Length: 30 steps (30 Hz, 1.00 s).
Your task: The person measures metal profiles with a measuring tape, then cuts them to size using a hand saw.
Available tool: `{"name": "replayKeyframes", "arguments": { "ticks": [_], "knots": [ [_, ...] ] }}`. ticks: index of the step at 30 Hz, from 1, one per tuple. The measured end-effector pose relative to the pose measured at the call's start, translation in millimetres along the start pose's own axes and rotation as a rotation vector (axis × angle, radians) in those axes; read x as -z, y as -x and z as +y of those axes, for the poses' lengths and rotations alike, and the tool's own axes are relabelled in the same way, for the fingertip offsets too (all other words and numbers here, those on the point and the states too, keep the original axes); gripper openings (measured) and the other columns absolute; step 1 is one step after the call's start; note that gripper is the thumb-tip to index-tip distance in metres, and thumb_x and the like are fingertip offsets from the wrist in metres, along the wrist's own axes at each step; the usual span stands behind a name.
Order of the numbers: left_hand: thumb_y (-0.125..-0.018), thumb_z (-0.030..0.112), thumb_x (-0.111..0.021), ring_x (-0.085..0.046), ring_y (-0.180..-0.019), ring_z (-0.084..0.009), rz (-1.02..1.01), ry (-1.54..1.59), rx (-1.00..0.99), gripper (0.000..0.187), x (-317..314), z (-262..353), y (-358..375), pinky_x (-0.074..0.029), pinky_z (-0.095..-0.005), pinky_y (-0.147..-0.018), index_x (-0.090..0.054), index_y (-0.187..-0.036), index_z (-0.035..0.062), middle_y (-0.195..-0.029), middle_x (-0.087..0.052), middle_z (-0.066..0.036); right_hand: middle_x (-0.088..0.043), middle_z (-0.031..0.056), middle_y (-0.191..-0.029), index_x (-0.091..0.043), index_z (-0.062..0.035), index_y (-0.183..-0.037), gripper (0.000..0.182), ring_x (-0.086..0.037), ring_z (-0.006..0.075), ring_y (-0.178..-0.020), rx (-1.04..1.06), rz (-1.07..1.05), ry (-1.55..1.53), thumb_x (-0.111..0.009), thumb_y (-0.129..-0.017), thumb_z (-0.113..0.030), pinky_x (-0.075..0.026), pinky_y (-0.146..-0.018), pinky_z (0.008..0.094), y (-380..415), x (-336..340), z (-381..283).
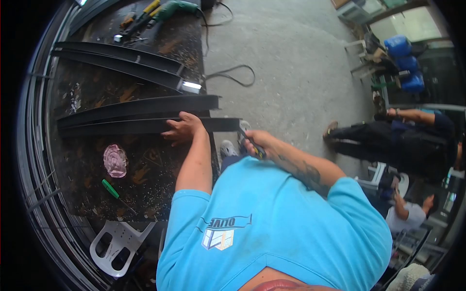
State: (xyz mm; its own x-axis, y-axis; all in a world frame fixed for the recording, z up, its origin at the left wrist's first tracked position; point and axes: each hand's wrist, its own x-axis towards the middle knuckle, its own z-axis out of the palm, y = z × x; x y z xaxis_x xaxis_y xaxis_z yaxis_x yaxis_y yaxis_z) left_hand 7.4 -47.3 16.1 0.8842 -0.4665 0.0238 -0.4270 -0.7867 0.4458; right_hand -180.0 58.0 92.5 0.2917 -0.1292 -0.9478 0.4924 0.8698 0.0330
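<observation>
My left hand lies across a long black profile on the workbench, its fingers over the profile's edges. Close beside that bar is a second black profile. My right hand is closed round the black and yellow handle of a slim tool. The tool's thin dark shaft reaches the profile's end, which juts past the bench edge; its tip is too small to identify. On the bench nearer me are a crumpled pink cloth and a green-handled screwdriver.
More black profiles lie farther along the dark workbench, below a green power drill with a cord. A cable loop is on the floor. White chair stands by the bench. Other people are at right.
</observation>
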Motion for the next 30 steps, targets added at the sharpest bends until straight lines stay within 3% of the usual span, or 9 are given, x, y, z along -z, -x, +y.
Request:
{"name": "replayKeyframes", "arguments": {
  "ticks": [1, 7, 11, 13, 23, 25, 30],
  "knots": [
    [-0.081, 0.035, -0.052, -0.026, -0.14, -0.0485, 0.008, 0.015, -0.011, 0.061, -2.0, 1.4, -1.8, -0.022, -0.0718, -0.106, -0.05, -0.134, 0.0051, -0.147, -0.027, -0.037, -0.047, -0.0041, -0.054, -0.048, -0.0125, -0.069, 0.039, -0.047, 0.0064, -0.043, 0.013, 0.014, 0.026, -0.043, -0.1, -0.035, -0.041, -0.034, 0.0227, 15.2, -6.6, 0.5],
    [-0.074, 0.03, -0.058, -0.03, -0.138, -0.0495, 0.09, 0.026, -0.011, 0.057, -0.7, 4.2, -3.7, -0.021, -0.0724, -0.105, -0.058, -0.126, 0.0045, -0.143, -0.034, -0.037, -0.049, -0.0029, -0.056, -0.047, -0.012, -0.072, 0.037, -0.049, 0.007, -0.043, -0.035, -0.074, 0.083, -0.041, -0.101, -0.034, -0.042, -0.034, 0.0227, -19.3, 6.7, -17.3],
    [-0.076, 0.029, -0.056, -0.03, -0.138, -0.0491, 0.072, 0.028, -0.017, 0.058, 4.1, 2.3, -5.6, -0.022, -0.0721, -0.105, -0.056, -0.128, 0.0044, -0.144, -0.033, -0.036, -0.054, -0.0018, -0.062, -0.049, -0.0116, -0.086, 0.028, -0.05, 0.0068, -0.044, -0.094, -0.076, 0.107, -0.039, -0.103, -0.032, -0.044, -0.034, 0.0229, -16.1, 13.9, -26.9],
    [-0.081, 0.035, -0.056, -0.026, -0.141, -0.0475, -0.029, -0.032, 0.016, 0.062, 7.0, 3.9, -5.4, -0.019, -0.0713, -0.107, -0.052, -0.137, 0.0092, -0.148, -0.029, -0.034, -0.055, -0.0012, -0.064, -0.047, -0.0137, -0.095, 0.02, -0.051, 0.0072, -0.044, -0.066, -0.04, 0.153, -0.039, -0.104, -0.03, -0.046, -0.034, 0.0223, -17.6, 12.6, -28.8],
    [-0.082, 0.036, -0.051, -0.024, -0.142, -0.0452, -0.02, -0.033, 0.028, 0.064, 0.6, 3.1, -6.3, -0.017, -0.0708, -0.109, -0.049, -0.141, 0.0109, -0.151, -0.025, -0.033, -0.053, -0.0007, -0.056, -0.048, -0.0053, -0.08, 0.034, -0.052, 0.0083, -0.043, -0.168, -0.13, -0.103, -0.036, -0.102, -0.027, -0.045, -0.035, 0.0203, -2.7, 0.9, -60.4],
    [-0.079, 0.033, -0.053, -0.03, -0.139, -0.0452, 0.047, -0.069, 0.003, 0.063, 0.8, 5.2, -4.5, -0.024, -0.0695, -0.106, -0.051, -0.136, 0.0079, -0.147, -0.031, -0.033, -0.054, -0.0001, -0.057, -0.048, -0.005, -0.077, 0.036, -0.052, 0.0082, -0.042, -0.314, -0.206, -0.196, -0.036, -0.102, -0.027, -0.046, -0.035, 0.0199, -11.4, 7.4, -78.4],
    [-0.08, 0.032, -0.052, -0.029, -0.14, -0.0449, 0.05, -0.075, 0.007, 0.059, -0.6, 3.5, -4.6, -0.022, -0.0701, -0.107, -0.053, -0.133, 0.0076, -0.148, -0.029, -0.033, -0.054, 0.0005, -0.058, -0.049, -0.0052, -0.071, 0.039, -0.052, 0.0084, -0.042, -0.37, -0.208, -0.106, -0.037, -0.102, -0.024, -0.048, -0.035, 0.0198, -7.9, 11.3, -96.9]
  ]
}}
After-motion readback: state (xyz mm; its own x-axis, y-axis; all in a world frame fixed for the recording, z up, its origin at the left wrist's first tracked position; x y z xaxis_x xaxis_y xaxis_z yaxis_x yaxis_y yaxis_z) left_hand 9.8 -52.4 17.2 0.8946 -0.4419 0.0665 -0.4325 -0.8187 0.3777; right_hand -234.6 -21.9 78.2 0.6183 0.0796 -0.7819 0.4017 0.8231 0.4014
